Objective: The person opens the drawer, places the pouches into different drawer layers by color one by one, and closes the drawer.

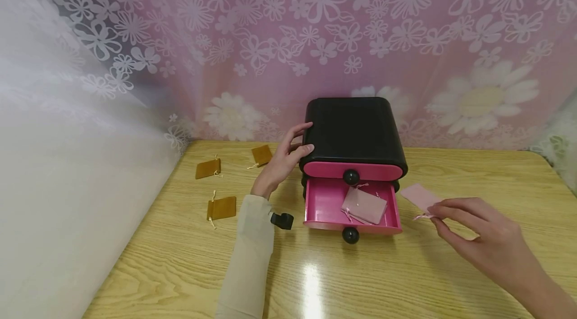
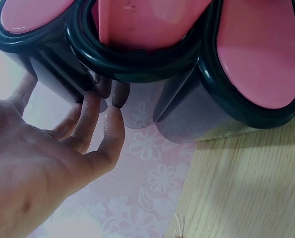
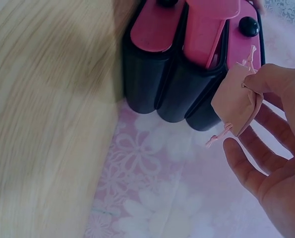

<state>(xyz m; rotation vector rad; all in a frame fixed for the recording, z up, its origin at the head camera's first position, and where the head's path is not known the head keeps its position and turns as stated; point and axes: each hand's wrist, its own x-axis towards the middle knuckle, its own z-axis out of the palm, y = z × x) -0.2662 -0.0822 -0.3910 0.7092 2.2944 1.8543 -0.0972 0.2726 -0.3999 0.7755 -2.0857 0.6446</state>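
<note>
Pouch (image 1: 420,196), pale pink, is pinched at its drawstring end between thumb and fingertips of the right hand (image 1: 484,239), just right of the chest (image 1: 353,131) and a little above the table (image 1: 180,259); the wrist view shows it dangling from that pinch (image 3: 235,99) with the other fingers (image 3: 246,168) spread loose. Black chest with pink drawer fronts stands at the back of the table against a flowered curtain (image 1: 315,23). Its bottom drawer (image 1: 321,204) is pulled out, and a second pink pouch (image 1: 364,205) lies inside it. Upper drawer (image 1: 329,170) is closed. Left hand (image 1: 284,158) rests against the chest's left side, thumb on the front corner, fingers straight on the top edge, gripping nothing. Three brown pouches (image 1: 221,208) lie on the table left of that hand, well apart from the chest
</note>
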